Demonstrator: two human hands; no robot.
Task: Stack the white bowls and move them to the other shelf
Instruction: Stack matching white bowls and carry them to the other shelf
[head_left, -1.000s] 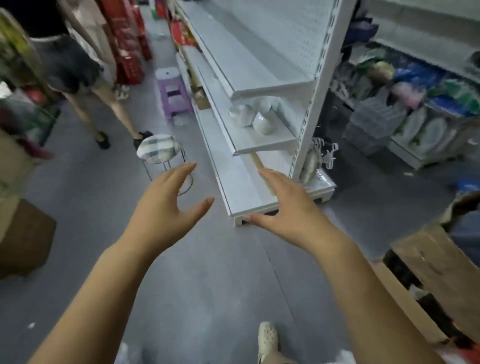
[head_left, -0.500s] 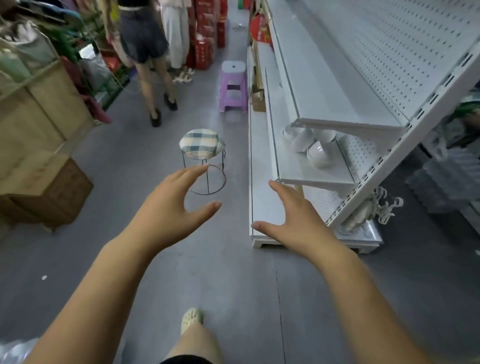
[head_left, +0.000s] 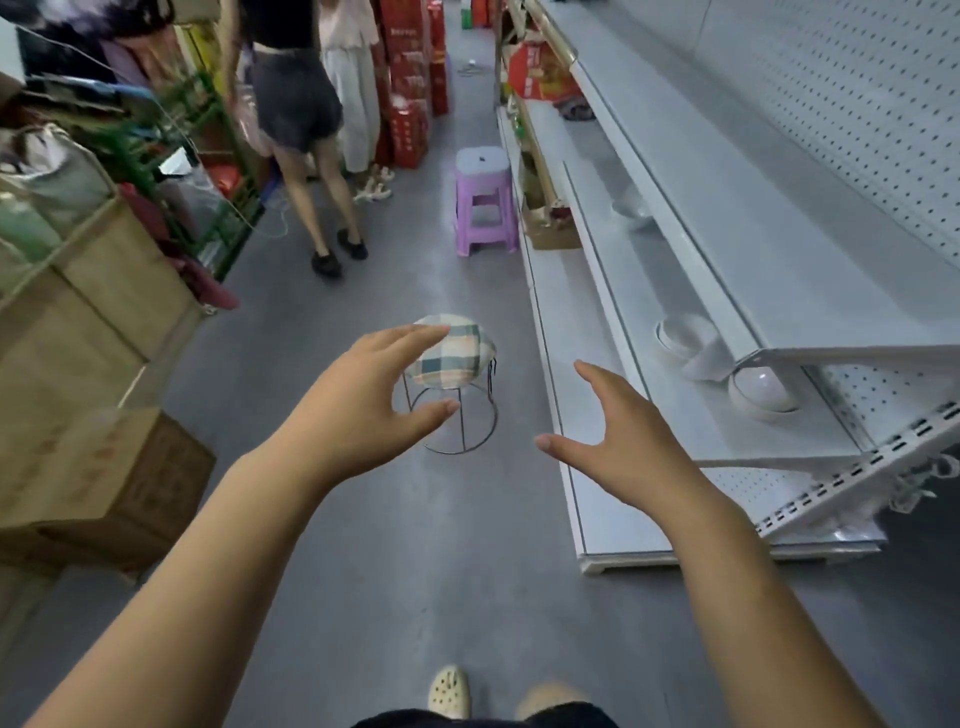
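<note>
Left hand (head_left: 358, 400), centre of frame: extended forward over the floor (head_left: 415, 545), fingers straight, thumb set apart from them; grip wide open, nothing held. Right hand (head_left: 618, 441), just right of centre: extended likewise, thumb pointing toward the left hand; grip wide open, nothing held. Both hands apart from each other and touching no object. White bowls (head_left: 685, 335), right of centre: located on the middle shelf (head_left: 639, 291) of the white rack, under the overhang of the upper shelf (head_left: 753, 234). Upright bowls, apparently nested, at the far end of the group. Tilted bowl (head_left: 706, 366) just beside them. Upturned bowl (head_left: 761, 392) nearest the lower right, base up. Single bowl (head_left: 631, 210) well apart along the same shelf, toward the top of the frame, blurred. Bottom shelf (head_left: 613, 519) below, at floor level. Plaid-cushioned wire stool (head_left: 452, 353) at centre, partly behind the left hand's fingers. Purple plastic stool (head_left: 485, 202) above it in the frame, beside the rack. Cardboard boxes (head_left: 104, 483) at the left edge. Two persons (head_left: 296, 104) standing at upper left, backs turned. Sandalled foot (head_left: 449, 691) at bottom centre.
</note>
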